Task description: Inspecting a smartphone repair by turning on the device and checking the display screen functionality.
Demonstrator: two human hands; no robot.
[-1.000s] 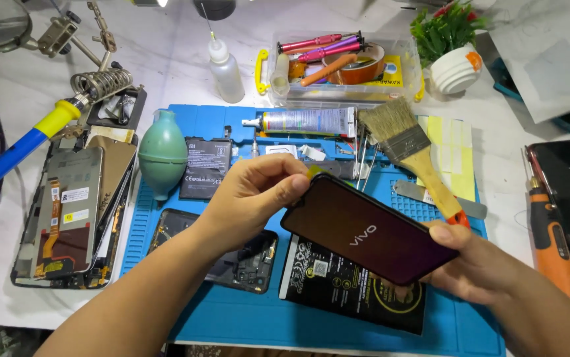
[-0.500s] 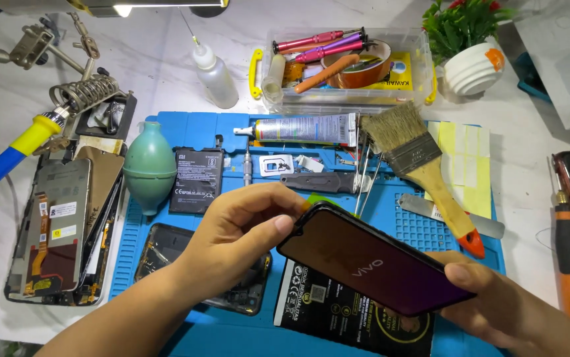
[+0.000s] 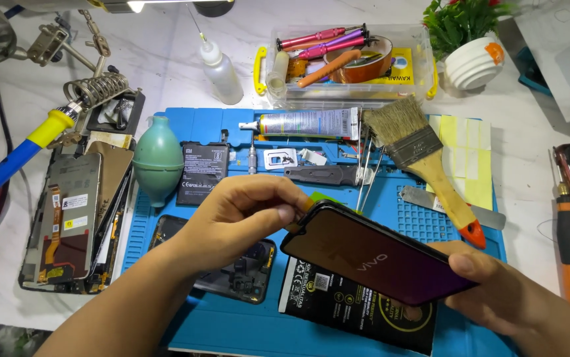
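Two hands on phone screen (image 3: 377, 261), held tilted above blue mat (image 3: 232, 324). Left hand (image 3: 245, 215) pinched green tab (image 3: 318, 197) at far corner; right hand (image 3: 496, 291) gripped near edge. Best pulled slow, screen steady.

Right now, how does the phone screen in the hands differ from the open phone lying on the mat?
The phone screen is held tilted above the mat by both hands, left hand and right hand; the open phone lies flat, untouched. The screen shows a smooth glossy face; the open phone shows bare inner parts. Both are dark and rectangular.
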